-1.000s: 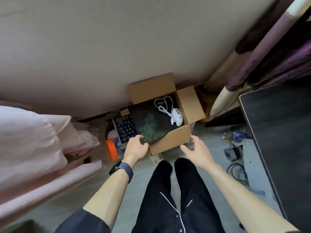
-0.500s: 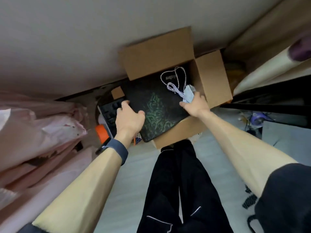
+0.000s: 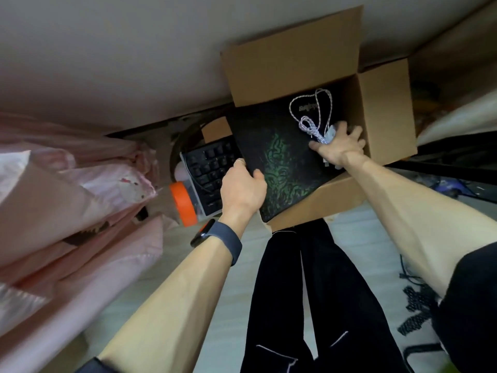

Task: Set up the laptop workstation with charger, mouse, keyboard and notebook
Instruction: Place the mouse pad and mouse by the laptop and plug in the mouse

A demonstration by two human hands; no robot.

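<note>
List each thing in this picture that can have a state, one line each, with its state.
cardboard box: open, flaps up.
mouse pad: sticking out over the box edge, left hand gripping its edge.
cable: looped, lying on the pad.
mouse: in the box, mostly hidden, held by the right hand.
keyboard: left of the box, partly hidden by the pad.

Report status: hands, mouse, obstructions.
Left hand grips pad edge. Right hand grips mouse in box, cable loose on pad. Keyboard partly hidden by pad.
</note>
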